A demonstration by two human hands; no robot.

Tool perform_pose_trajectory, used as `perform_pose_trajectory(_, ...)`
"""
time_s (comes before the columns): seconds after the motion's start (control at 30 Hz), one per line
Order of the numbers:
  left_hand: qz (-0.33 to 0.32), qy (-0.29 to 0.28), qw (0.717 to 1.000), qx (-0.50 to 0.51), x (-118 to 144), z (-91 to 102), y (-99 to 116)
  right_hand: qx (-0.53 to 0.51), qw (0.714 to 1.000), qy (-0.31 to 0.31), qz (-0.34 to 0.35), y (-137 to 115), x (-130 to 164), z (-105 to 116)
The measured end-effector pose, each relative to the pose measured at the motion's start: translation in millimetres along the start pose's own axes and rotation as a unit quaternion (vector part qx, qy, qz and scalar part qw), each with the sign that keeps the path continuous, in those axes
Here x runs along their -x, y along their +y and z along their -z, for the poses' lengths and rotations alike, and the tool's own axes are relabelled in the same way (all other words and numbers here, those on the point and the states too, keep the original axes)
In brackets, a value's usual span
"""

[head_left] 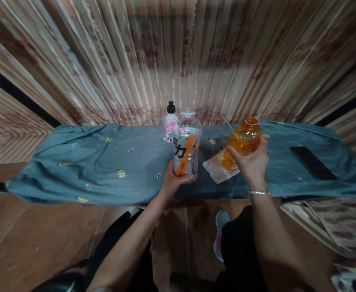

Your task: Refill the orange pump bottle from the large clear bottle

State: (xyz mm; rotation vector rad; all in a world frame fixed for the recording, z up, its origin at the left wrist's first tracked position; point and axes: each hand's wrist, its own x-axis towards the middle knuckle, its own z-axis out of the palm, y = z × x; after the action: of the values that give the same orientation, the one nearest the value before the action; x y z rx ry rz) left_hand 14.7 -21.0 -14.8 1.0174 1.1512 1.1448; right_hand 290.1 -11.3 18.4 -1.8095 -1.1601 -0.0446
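My left hand (174,180) is wrapped round the lower part of a large clear plastic bottle (193,158) with an orange and black label. This bottle stands upright or nearly so. In my right hand (254,162) is an orange see-through bottle (241,142), uncapped and tilted to the right at its mouth. A pale cloth (219,167) lies beneath and beside the orange bottle. Behind the clear bottle stands a small bottle (170,125) with a black cap and a pink label, partly hidden by the clear one.
A blue-green patterned cloth (89,166) covers the narrow table. On its right side rests a dark flat object (313,163), like a phone. A thin stick (227,122) shows behind the orange bottle. A striped curtain (178,61) hangs along the back.
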Motion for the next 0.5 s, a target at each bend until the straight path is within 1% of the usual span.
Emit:
perform_pose_trajectory(0.13, -0.02, 0.094, 0.994, -0.052, -15.6, 31.0, 2.3, -0.007, 1.0, 0.006, 0.0, -2.4, 0.3, -0.7)
perform_pose_trajectory(0.27, -0.028, 0.168, 0.978, -0.122, -26.2, 53.4, 2.9, -0.016, 1.0, 0.008, 0.002, -6.0, -0.6, -0.7)
perform_pose_trajectory(0.37, -0.044, 0.194, 0.967, -0.16, -32.3, 63.3, 3.1, -0.032, 0.999, 0.007, -0.006, -9.9, -1.9, 0.0)
perform_pose_trajectory(0.5, -0.058, 0.192, 0.961, -0.189, -37.3, 70.0, -1.1, -0.055, 0.998, 0.002, -0.03, -18.5, -2.4, 0.0)
